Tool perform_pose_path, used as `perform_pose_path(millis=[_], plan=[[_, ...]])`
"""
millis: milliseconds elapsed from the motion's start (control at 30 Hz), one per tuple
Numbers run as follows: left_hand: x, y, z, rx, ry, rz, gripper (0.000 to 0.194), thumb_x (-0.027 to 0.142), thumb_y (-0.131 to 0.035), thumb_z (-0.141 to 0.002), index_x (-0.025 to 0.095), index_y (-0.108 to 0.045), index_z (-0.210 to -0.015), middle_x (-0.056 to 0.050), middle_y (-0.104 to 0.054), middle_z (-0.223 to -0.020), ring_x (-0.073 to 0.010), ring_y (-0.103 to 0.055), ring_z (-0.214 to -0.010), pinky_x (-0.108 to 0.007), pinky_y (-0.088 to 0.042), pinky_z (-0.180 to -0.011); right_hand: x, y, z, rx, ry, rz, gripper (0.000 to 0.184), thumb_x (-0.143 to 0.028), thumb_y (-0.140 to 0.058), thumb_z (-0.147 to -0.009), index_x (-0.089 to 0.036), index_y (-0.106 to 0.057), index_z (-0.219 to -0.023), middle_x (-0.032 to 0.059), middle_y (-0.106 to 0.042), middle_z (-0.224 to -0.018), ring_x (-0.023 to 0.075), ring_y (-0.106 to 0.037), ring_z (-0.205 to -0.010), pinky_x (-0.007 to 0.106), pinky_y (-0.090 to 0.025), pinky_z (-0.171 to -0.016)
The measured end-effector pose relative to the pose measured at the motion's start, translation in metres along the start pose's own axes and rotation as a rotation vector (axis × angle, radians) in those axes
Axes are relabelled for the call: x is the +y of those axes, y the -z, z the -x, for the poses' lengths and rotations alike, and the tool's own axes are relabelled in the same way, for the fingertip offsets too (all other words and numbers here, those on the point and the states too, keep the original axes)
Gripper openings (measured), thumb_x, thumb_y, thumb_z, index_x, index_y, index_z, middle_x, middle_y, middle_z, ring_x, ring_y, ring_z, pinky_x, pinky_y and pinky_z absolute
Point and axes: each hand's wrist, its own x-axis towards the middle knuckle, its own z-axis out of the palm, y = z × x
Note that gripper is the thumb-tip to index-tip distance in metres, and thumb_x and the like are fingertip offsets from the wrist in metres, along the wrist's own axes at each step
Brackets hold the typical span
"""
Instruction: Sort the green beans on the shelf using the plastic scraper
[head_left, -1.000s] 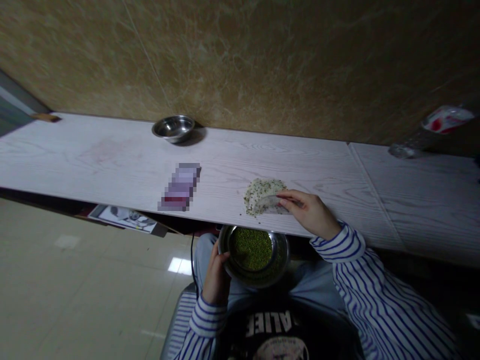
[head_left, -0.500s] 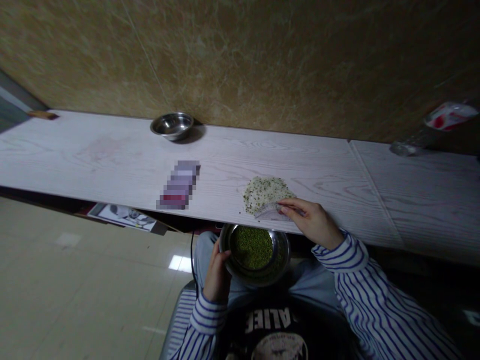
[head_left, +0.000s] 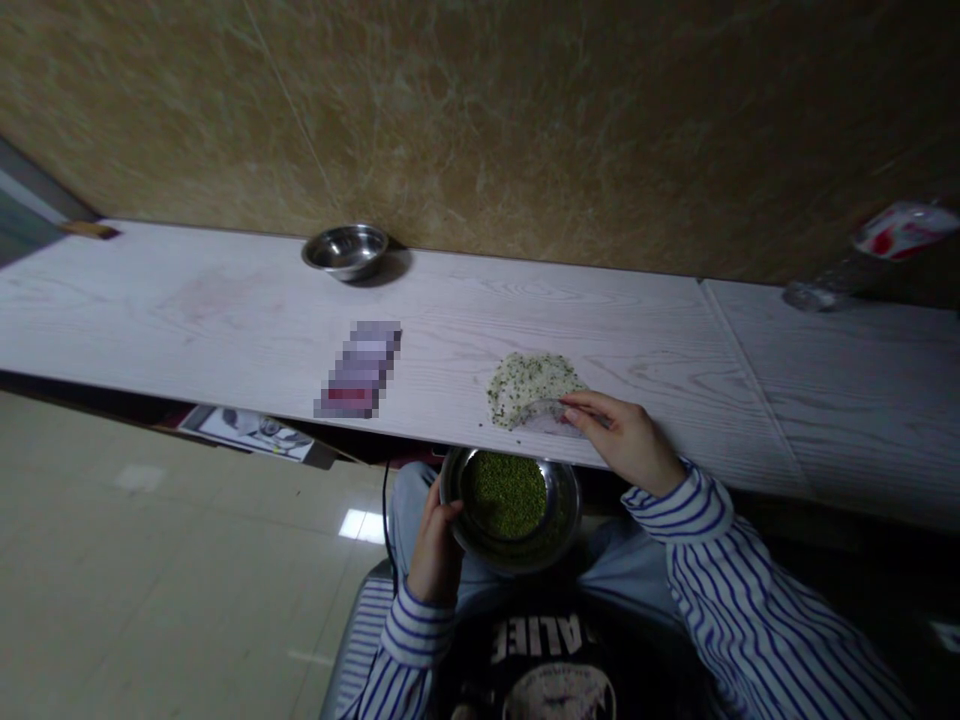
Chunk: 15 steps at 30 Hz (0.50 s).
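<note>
While pinching the clear sheet between right hand thumb and fingers, now holding it at the near edge of the pile, nearer than a second ago, leaving more grains uncovered. Counting on the table one mixed white-and-green pile, one far bowl at left, one bottle at far right; below the table's near edge, one near bowl with green beans. Gripping its left rim with the left hand, thumb over the rim. Reaching in from near right, back of the right hand upward.
</note>
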Motion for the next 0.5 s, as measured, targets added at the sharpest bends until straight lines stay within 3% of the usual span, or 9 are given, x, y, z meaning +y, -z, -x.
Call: perform_pose_path(millis=[300, 500], plan=[[0.002, 0.001, 0.002, -0.011, -0.013, -0.038, 0.053, 0.03, -0.069, -0.073, 0.024, -0.069, -0.125, -0.007, -0.068, -0.135, -0.0354, -0.048, -0.138, -0.049, -0.034, -0.115, -0.003, -0.012, 0.0, 0.007, 0.051, 0.003, 0.024, -0.027, -0.06, -0.09, -0.023, -0.077, -0.106, 0.0058, -0.081, -0.099, 0.0221, -0.076, -0.09, 0.036, -0.061, -0.079], [0.002, 0.002, 0.001, 0.004, -0.012, -0.024, 0.051, 0.032, -0.071, -0.071, 0.026, -0.071, -0.121, -0.005, -0.07, -0.13, -0.0347, -0.049, -0.137, -0.052, -0.032, -0.116, -0.002, -0.018, -0.006, 0.094, 0.051, 0.021, 0.024, -0.026, -0.059, -0.09, -0.024, -0.078, -0.105, 0.0061, -0.08, -0.106, 0.0226, -0.075, -0.099, 0.037, -0.06, -0.09]])
